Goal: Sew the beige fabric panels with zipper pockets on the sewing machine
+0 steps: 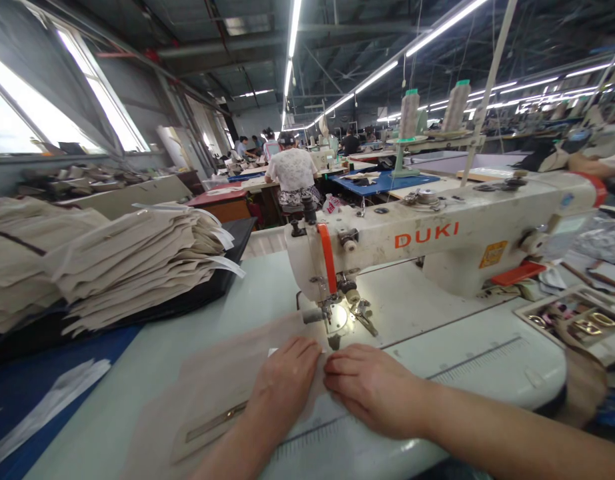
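Observation:
A beige fabric piece [217, 387] with a metal zipper [215, 421] along it lies flat on the pale sewing table [437, 353]. My left hand [287, 380] presses down on it, fingers flat and together, just in front of the presser foot [332, 328]. My right hand [370, 390] lies beside it, fingers stretched toward the left hand, pressing the fabric edge. The white DUKI sewing machine [437, 233] stands right behind both hands, its lamp lighting the needle area.
A tall stack of beige cut pieces [137, 267] sits at the left on a black tray. A small tray of metal parts [577, 320] is at the right. Thread cones [410, 113] stand behind the machine. Other workers sit at machines farther back.

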Tool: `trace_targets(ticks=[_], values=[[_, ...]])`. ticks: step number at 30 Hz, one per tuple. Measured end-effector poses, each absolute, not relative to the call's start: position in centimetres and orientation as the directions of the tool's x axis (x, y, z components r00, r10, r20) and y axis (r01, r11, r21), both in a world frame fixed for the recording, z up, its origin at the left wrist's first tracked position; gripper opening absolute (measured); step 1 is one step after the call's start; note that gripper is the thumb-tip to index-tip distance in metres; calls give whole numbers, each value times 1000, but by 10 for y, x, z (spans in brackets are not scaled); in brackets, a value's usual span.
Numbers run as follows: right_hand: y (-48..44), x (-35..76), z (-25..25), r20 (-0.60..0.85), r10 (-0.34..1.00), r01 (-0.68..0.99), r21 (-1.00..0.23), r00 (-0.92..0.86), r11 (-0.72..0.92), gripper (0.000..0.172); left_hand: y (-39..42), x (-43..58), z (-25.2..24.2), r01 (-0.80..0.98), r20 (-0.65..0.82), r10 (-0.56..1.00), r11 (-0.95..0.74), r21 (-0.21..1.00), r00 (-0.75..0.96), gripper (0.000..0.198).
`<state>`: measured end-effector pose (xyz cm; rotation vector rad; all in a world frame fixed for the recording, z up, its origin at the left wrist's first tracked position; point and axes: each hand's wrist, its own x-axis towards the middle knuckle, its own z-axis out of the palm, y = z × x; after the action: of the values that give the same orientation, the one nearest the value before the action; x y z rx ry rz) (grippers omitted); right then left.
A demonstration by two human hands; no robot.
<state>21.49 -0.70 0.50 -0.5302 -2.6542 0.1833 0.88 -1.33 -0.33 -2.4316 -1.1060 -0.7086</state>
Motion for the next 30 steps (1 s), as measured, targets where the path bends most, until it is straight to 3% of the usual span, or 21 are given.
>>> trace_targets(ticks=[7,19,30], values=[[-8,216,5,395,392,333,-213,-831,919,19,-11,10,-6,768,623,577,-638,-61,528,30],[-6,217,5,392,397,331,-227,-830,916,20,-9,12,-3,737,628,524,-665,-121,576,32],[-7,216,4,390,394,332,-217,-832,918,19,-9,10,-7,741,621,552,-668,-71,556,29]])
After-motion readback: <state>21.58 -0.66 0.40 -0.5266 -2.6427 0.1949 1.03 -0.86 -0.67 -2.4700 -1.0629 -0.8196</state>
